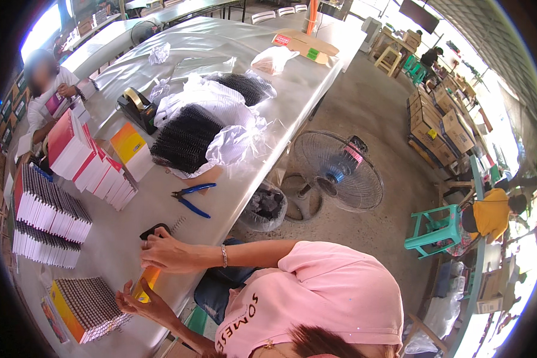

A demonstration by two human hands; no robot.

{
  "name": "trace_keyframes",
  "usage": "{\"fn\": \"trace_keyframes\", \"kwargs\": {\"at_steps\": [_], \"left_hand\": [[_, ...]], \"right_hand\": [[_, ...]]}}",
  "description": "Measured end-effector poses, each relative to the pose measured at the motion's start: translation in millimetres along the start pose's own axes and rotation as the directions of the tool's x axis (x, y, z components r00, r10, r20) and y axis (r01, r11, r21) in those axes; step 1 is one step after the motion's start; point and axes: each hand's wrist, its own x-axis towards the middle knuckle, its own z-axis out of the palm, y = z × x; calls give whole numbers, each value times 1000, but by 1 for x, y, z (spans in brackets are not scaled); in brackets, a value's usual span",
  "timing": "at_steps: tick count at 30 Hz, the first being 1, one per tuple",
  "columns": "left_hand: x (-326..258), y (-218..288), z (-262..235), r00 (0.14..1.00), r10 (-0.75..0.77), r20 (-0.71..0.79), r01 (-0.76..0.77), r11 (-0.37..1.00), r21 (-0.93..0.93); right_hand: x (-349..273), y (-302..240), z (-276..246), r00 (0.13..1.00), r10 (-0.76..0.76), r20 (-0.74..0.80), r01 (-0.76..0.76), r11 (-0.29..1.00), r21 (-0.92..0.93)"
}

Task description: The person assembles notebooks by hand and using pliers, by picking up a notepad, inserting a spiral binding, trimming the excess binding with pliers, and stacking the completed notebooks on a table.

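Observation:
My left hand (142,302) grips the lower end of a thin yellow-orange book (147,284) near the table's front edge. Over its upper end, my right hand (164,250) is closed with fingertips together; what they pinch is hidden. A small black object (154,231) lies just beyond the right hand, and a loose coil (178,224) lies beside it. Farther up are blue-handled cutting pliers (191,199), with jaws pointing left. To the left of my left hand stands a stack of yellow-covered, coil-bound books (92,309).
Stacks of coil-bound books (51,218) and red-covered books (92,158) fill the table's left. Black binding coils (188,134) lie on crumpled paper near a tape dispenser (138,107). A person (48,89) handles a book across the table. A fan (340,170) and waste bag (264,206) stand right.

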Motion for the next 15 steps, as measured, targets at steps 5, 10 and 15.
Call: {"fn": "trace_keyframes", "kwargs": {"at_steps": [5,10,15], "left_hand": [[-4,-1,4,986,-143,85,148,988,-49],[0,-8,-11,950,-178,255,199,978,-58],[-3,-17,-36,965,-8,264,47,989,-142]], "right_hand": [[13,38,-13,980,193,-44,-185,973,137],[6,38,-14,976,142,168,-135,989,-54],[-3,47,-5,977,173,123,-143,964,-225]]}}
